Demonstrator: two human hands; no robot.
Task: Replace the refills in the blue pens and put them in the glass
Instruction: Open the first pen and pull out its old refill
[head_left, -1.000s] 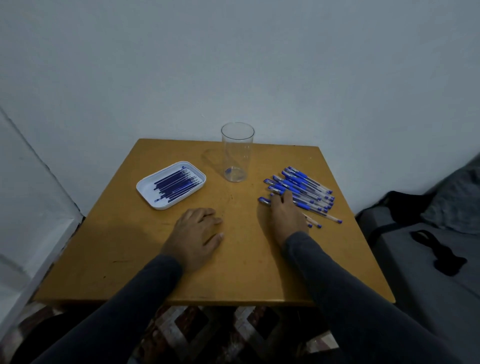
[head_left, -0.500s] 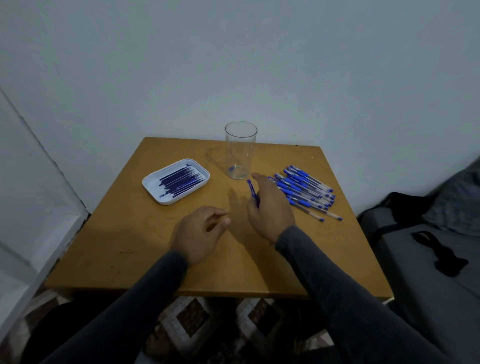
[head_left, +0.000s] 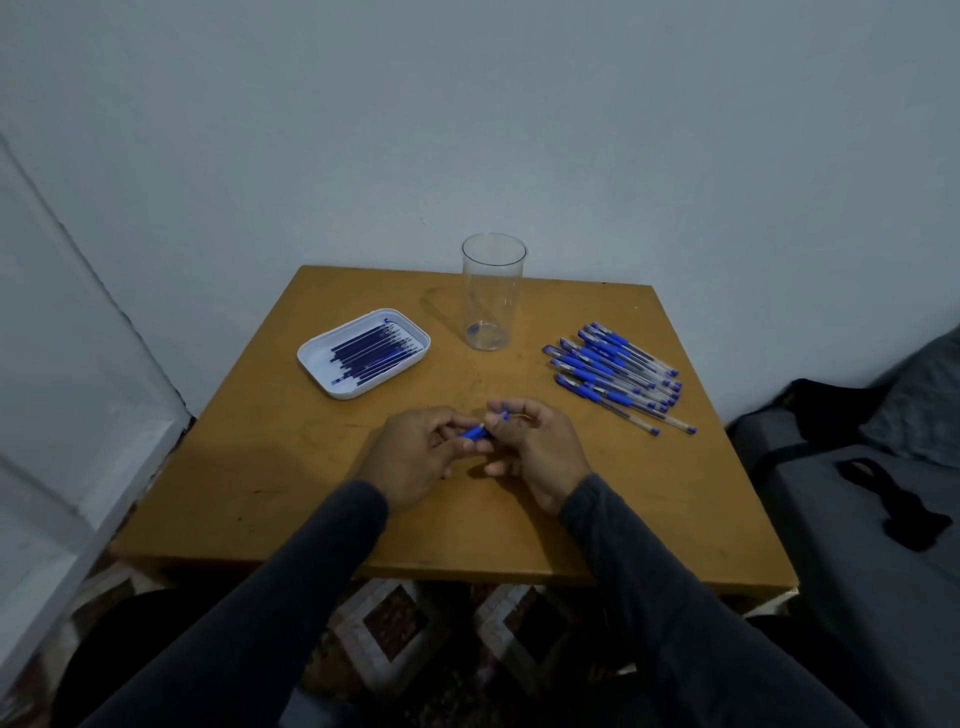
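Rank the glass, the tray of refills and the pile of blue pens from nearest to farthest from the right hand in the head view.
Measured from the right hand, which holds a blue pen together with the left hand:
1. Pile of blue pens, just ahead to its right.
2. Glass, ahead, standing upright near the table's far edge.
3. Tray of refills, ahead on the left, beyond the left hand.

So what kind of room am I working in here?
Most likely a room in a home, not a workshop: a small wooden table pushed against a plain painted wall, a grey bed or sofa beside it, patterned floor underneath.
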